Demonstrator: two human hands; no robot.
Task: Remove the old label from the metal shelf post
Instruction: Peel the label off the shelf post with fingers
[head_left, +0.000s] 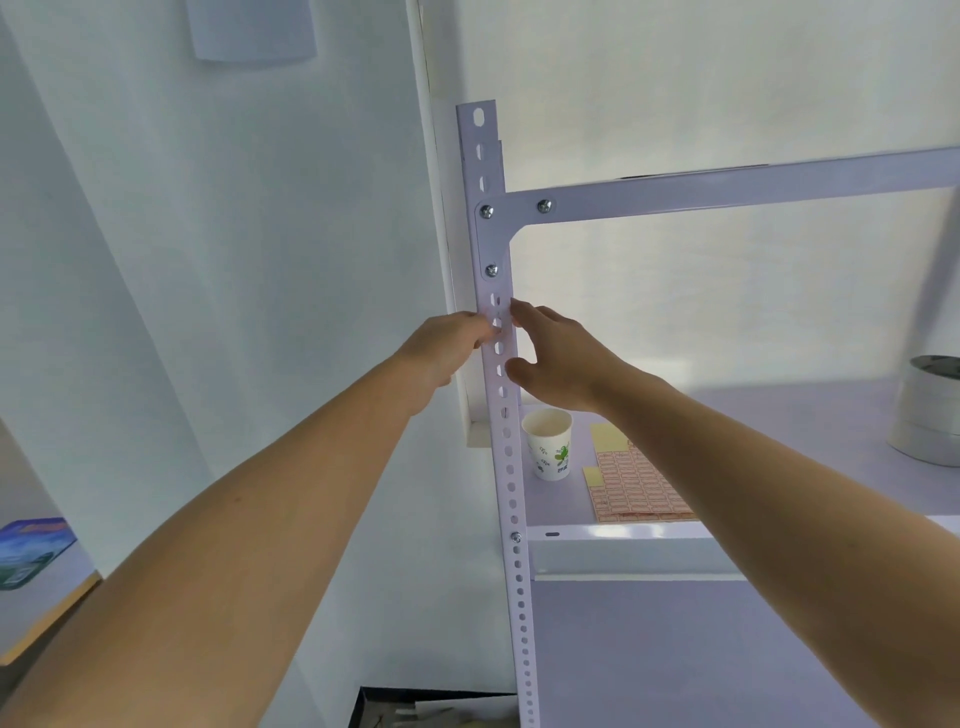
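Note:
A white perforated metal shelf post (511, 488) stands upright in the middle of the view, bolted to a cross beam (727, 189). My left hand (447, 345) comes in from the left and pinches the post's left edge just below the lowest bracket bolt, thumb on the front face. My right hand (558, 358) rests on the post's right edge at the same height, fingers spread, thumb lower down. Between the fingertips lies a pale patch (496, 325) on the post. It is too faint to tell whether it is the label.
On the shelf board (623, 540) behind the post stand a paper cup (548, 444), yellow sticky notes (608, 436) and a sheet of small red labels (641, 488). A metal tin (930, 410) sits at the far right. A wall lies to the left, and a dark box (431, 709) below.

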